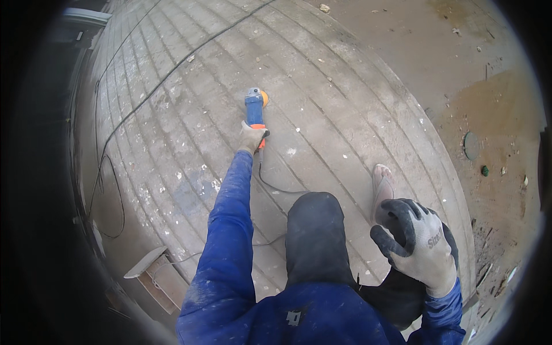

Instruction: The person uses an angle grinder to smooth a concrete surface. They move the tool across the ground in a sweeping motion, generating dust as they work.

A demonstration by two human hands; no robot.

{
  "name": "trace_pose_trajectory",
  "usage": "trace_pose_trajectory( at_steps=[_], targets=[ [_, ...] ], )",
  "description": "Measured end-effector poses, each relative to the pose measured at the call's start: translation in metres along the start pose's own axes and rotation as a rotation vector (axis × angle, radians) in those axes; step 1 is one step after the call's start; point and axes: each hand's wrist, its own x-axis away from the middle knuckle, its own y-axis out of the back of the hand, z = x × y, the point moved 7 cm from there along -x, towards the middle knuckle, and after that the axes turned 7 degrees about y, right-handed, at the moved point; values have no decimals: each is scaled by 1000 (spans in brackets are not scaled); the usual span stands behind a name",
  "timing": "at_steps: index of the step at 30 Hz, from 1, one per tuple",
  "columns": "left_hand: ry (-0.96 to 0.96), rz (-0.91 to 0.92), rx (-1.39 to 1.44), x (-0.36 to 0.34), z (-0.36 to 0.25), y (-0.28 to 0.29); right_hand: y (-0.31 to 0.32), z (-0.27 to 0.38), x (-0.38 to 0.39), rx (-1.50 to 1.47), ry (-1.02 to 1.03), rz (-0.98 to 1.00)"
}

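Note:
Stretched out ahead, my left hand (252, 138) in a white work glove is wrapped round the orange rear of an angle grinder (254, 110). The tool has a blue body, a grey head and a yellow-orange part at its right side, and it lies over the grooved concrete. From its back end a dark cord (276, 187) curves toward my knee. My right hand (422, 238), in a white glove with dark grey coated fingers, is raised above my right leg near my foot (383, 183). Its fingers are curled but apart, and nothing shows between them.
The grooved concrete slab (322, 149) carries scattered pale chips. A long black cable (167, 77) crosses the left part and loops down. At lower left stands a wooden piece with a pale curved top (146, 261). Brown wet ground (494, 115) with debris lies beyond the right edge.

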Motion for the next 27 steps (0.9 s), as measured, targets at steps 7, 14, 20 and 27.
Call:
trace_pose_trajectory(
  at_steps=[7,14,20,27],
  targets=[
    [91,39,167,1,1,-1,-5,5,-5,-43,6,16],
    [5,-30,99,-11,11,-19,-7,-2,-1,-87,25,28],
    [73,-46,221,-51,-1,-29,-8,10,4,-54,51,124],
    [-75,28,75,-51,-56,-84,-16,29,0,38,165,239]
  ],
)
